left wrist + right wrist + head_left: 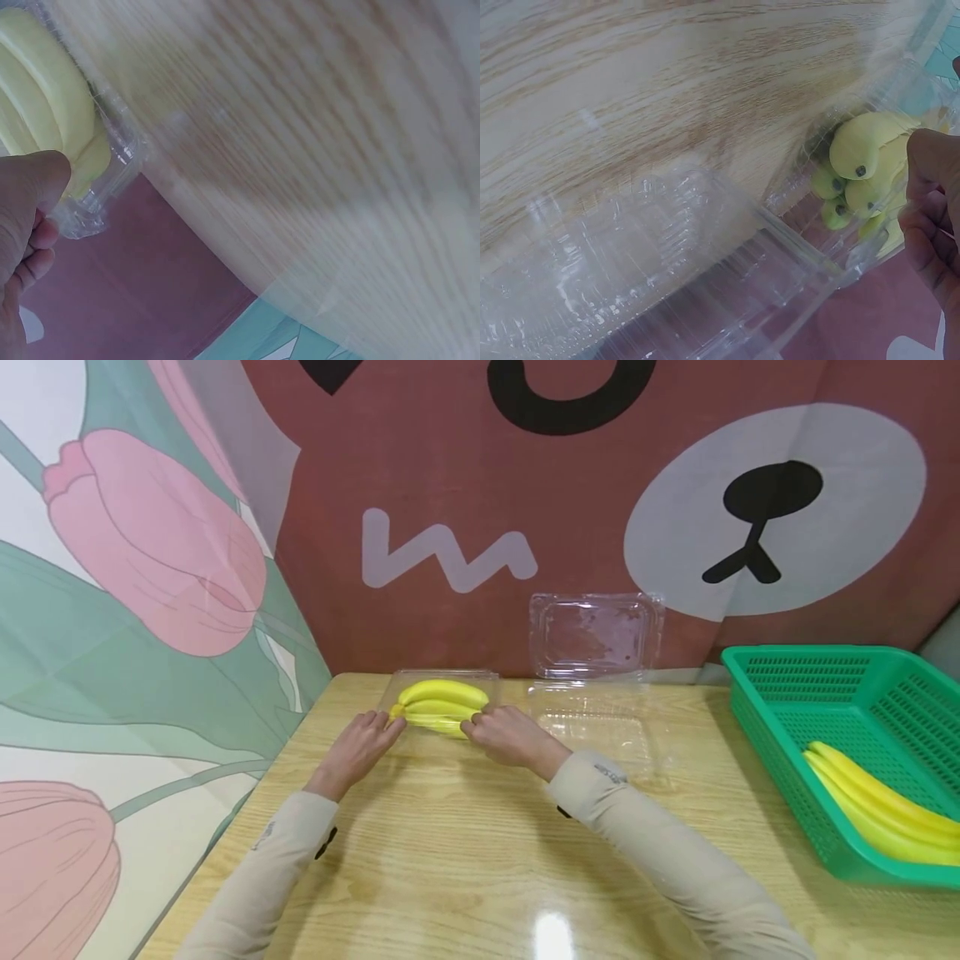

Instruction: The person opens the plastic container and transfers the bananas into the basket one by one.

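Note:
A bunch of yellow bananas [444, 692] lies in a clear plastic clamshell box [447, 674] near the back edge of the table. At the box's left, by the stem end, my left hand [360, 745] pinches the clear plastic, its thumb in front of the bananas in the left wrist view. My right hand [512, 737], fingers curled, grips the plastic near the banana tips [860, 171]. A shiny strip of clear plastic crosses the lower bananas between both hands. The exact grip is partly hidden by the fingers.
Right of the hands stands a second clamshell box [592, 724], its lid [592, 635] raised against the patterned cloth. A green basket [783, 793] at the far right holds more bananas [877, 802]. Cloth hangs along the left and back of the wooden table [450, 860].

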`<move>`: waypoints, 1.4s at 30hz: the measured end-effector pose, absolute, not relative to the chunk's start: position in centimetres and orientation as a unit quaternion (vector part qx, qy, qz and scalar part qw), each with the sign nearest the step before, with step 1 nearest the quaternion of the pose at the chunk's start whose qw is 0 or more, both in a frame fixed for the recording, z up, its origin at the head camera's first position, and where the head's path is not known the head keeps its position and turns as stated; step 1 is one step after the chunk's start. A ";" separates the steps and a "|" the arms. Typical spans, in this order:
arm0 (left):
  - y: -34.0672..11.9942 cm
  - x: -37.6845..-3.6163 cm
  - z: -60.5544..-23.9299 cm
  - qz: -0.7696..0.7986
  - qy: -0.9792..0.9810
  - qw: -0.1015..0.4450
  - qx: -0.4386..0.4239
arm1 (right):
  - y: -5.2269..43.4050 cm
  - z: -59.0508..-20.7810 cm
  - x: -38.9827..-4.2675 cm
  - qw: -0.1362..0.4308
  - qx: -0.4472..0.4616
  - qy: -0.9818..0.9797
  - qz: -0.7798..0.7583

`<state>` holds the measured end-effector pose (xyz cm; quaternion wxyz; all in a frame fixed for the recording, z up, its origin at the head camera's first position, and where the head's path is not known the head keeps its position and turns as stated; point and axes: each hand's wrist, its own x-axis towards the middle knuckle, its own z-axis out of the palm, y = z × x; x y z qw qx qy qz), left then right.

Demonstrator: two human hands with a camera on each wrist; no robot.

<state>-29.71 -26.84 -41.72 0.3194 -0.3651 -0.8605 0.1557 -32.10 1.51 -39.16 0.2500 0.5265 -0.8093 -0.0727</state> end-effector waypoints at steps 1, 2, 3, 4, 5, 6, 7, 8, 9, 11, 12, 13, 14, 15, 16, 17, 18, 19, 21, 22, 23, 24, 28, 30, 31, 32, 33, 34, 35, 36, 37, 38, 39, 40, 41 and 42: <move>-26.8 -29.7 -41.7 0.156 -0.860 0.319 -0.367 | 1.5 -39.1 -32.1 0.248 0.526 -0.810 -0.073; -26.8 -29.7 -41.7 0.154 -0.859 0.319 -0.370 | 1.5 -39.1 -32.1 0.245 0.526 -0.811 -0.073; -26.8 -29.7 -41.6 0.153 -0.858 0.319 -0.373 | 1.6 -39.1 -32.1 0.242 0.525 -0.813 -0.073; -26.8 -29.7 -41.6 0.152 -0.857 0.319 -0.376 | 1.6 -39.0 -32.1 0.239 0.525 -0.814 -0.073; -26.8 -29.7 -41.6 0.153 -0.855 0.320 -0.378 | 1.7 -39.0 -32.1 0.236 0.525 -0.814 -0.073; -26.8 -29.7 -41.5 0.154 -0.853 0.320 -0.381 | 1.7 -38.9 -32.1 0.235 0.525 -0.815 -0.074; -26.8 -29.7 -41.5 0.157 -0.852 0.320 -0.384 | 1.8 -38.8 -32.1 0.233 0.525 -0.816 -0.073; -26.7 -29.7 -41.4 0.158 -0.850 0.320 -0.387 | 1.8 -38.8 -32.1 0.231 0.524 -0.816 -0.072; -26.7 -29.8 -41.4 0.161 -0.849 0.320 -0.389 | 1.8 -38.8 -32.1 0.229 0.524 -0.817 -0.071; -26.7 -29.7 -41.2 0.168 -0.845 0.319 -0.394 | 1.9 -38.7 -32.1 0.227 0.525 -0.817 -0.069; -26.7 -29.7 -41.2 0.166 -0.844 0.318 -0.398 | 1.9 -38.7 -32.1 0.225 0.525 -0.818 -0.069; -26.7 -29.7 -41.0 0.168 -0.842 0.319 -0.401 | 2.0 -38.7 -32.1 0.222 0.525 -0.819 -0.069; -26.7 -29.7 -40.9 0.169 -0.841 0.319 -0.403 | 2.0 -38.7 -32.1 0.221 0.524 -0.820 -0.068; -26.7 -29.7 -40.8 0.169 -0.839 0.320 -0.406 | 2.1 -38.7 -32.1 0.219 0.523 -0.821 -0.068; -26.7 -29.7 -40.7 0.168 -0.839 0.320 -0.408 | 2.1 -38.7 -32.1 0.217 0.522 -0.822 -0.067; -26.7 -29.7 -40.7 0.167 -0.838 0.320 -0.409 | 2.2 -38.7 -32.1 0.216 0.521 -0.823 -0.066; -26.8 -29.6 -40.6 0.165 -0.838 0.320 -0.411 | 2.2 -38.7 -32.1 0.215 0.520 -0.824 -0.065; -26.8 -29.6 -40.6 0.165 -0.838 0.319 -0.411 | 2.3 -38.7 -32.1 0.214 0.519 -0.825 -0.064; -26.9 -29.6 -40.6 0.163 -0.838 0.318 -0.412 | 2.3 -38.6 -32.0 0.213 0.519 -0.826 -0.060; -26.9 -29.5 -40.6 0.161 -0.839 0.317 -0.413 | 2.3 -38.6 -32.0 0.212 0.520 -0.825 -0.059; -26.9 -29.5 -40.7 0.162 -0.839 0.316 -0.413 | 2.4 -38.6 -31.9 0.210 0.521 -0.825 -0.057; -27.0 -29.5 -40.7 0.162 -0.840 0.315 -0.412 | 2.5 -38.5 -31.9 0.207 0.521 -0.826 -0.054; -27.0 -29.3 -40.6 0.167 -0.842 0.310 -0.408 | 2.7 -38.5 -31.7 0.202 0.524 -0.826 -0.047; -26.9 -29.3 -40.6 0.171 -0.843 0.309 -0.405 | 2.9 -38.5 -31.7 0.203 0.524 -0.826 -0.043; -26.9 -29.2 -40.6 0.172 -0.844 0.308 -0.404 | 3.0 -38.5 -31.7 0.205 0.524 -0.825 -0.041; -26.9 -29.2 -40.6 0.173 -0.845 0.308 -0.402 | 3.1 -38.5 -31.6 0.207 0.524 -0.825 -0.039; -26.9 -29.2 -40.6 0.175 -0.845 0.308 -0.400 | 3.1 -38.6 -31.6 0.209 0.524 -0.825 -0.037; -26.9 -29.2 -40.5 0.176 -0.846 0.309 -0.398 | 3.2 -38.6 -31.6 0.212 0.523 -0.825 -0.036; -26.9 -29.2 -40.5 0.177 -0.846 0.310 -0.396 | 3.2 -38.7 -31.6 0.214 0.523 -0.825 -0.035; -26.9 -29.1 -40.5 0.174 -0.846 0.311 -0.396 | 3.3 -38.7 -31.5 0.218 0.523 -0.824 -0.034; -26.9 -29.1 -40.6 0.173 -0.846 0.314 -0.396 | 3.3 -38.8 -31.5 0.220 0.522 -0.823 -0.032; -26.9 -29.1 -40.6 0.169 -0.845 0.317 -0.396 | 3.4 -38.9 -31.5 0.223 0.522 -0.823 -0.031; -27.0 -29.1 -40.6 0.163 -0.845 0.320 -0.397 | 3.5 -38.9 -31.5 0.226 0.522 -0.822 -0.030; -27.0 -29.1 -40.6 0.157 -0.844 0.324 -0.398 | 3.5 -39.0 -31.5 0.228 0.522 -0.821 -0.029; -27.1 -29.1 -40.7 0.152 -0.842 0.328 -0.400 | 3.6 -39.0 -31.5 0.231 0.522 -0.821 -0.029; -27.1 -29.0 -40.7 0.149 -0.841 0.333 -0.401 | 3.6 -39.1 -31.4 0.235 0.521 -0.820 -0.029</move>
